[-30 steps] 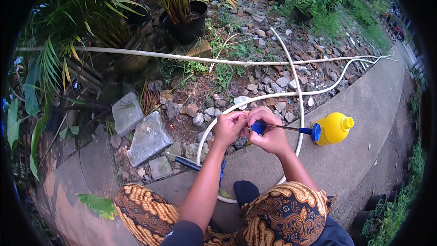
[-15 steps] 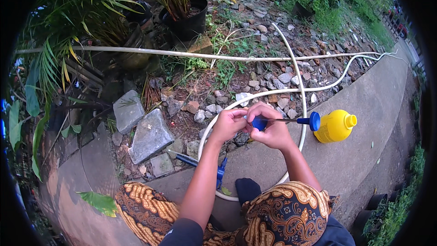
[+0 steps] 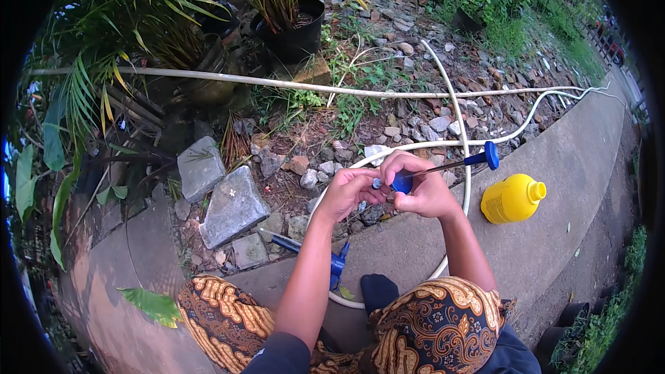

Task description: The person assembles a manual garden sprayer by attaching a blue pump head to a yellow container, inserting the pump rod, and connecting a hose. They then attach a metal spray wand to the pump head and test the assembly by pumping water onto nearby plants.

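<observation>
The right hand (image 3: pixel 424 198) clamps the plunger (image 3: pixel 474 160), likely for steadiness; left of that grip, the left hand (image 3: pixel 344 197) pinches some indistinct part (image 3: pixel 377 183).

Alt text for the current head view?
A person's right hand holds a thin blue-handled metal rod and a round blue part; the left hand holds a small blue piece at its fingertips. A rounded yellow plastic bottle sits on a grey concrete path, near a looped cream hose.
</observation>
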Demonstrator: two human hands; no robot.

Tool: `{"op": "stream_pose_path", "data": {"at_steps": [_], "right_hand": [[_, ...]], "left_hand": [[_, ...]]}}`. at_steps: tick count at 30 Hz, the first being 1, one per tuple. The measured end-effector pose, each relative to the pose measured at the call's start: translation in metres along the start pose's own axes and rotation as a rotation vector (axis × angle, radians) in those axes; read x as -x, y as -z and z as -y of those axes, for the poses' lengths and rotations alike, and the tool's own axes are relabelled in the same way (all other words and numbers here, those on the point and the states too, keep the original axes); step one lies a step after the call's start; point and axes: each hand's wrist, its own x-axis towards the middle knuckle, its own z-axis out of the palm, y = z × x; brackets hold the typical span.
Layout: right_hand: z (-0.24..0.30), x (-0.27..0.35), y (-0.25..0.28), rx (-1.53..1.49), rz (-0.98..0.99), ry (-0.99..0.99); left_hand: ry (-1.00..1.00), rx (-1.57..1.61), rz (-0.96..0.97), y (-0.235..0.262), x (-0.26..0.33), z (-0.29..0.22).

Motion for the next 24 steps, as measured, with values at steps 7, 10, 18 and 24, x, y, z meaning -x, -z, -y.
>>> {"op": "stream_pose_path", "data": {"at_steps": [7, 10, 18, 24], "right_hand": [[-0.013, 0.007, -0.004, -0.116, -0.022, -0.015], [-0.022, 0.007, -0.003, -0.126, -0.114, 0.056], [-0.016, 0.009, -0.007, -0.539, -0.421, -0.079], [-0.018, 0.008, -0.003, -0.818, -0.51, -0.14]], "left_hand": [[0.087, -0.4, -0.069, -0.012, -0.004, -0.011], [0.079, -0.407, -0.121, -0.018, -0.004, -0.013], [-0.087, -0.517, -0.116, -0.028, 0.0, -0.019], [-0.489, -1.075, -0.136, -0.046, 0.002, -0.032]]}}
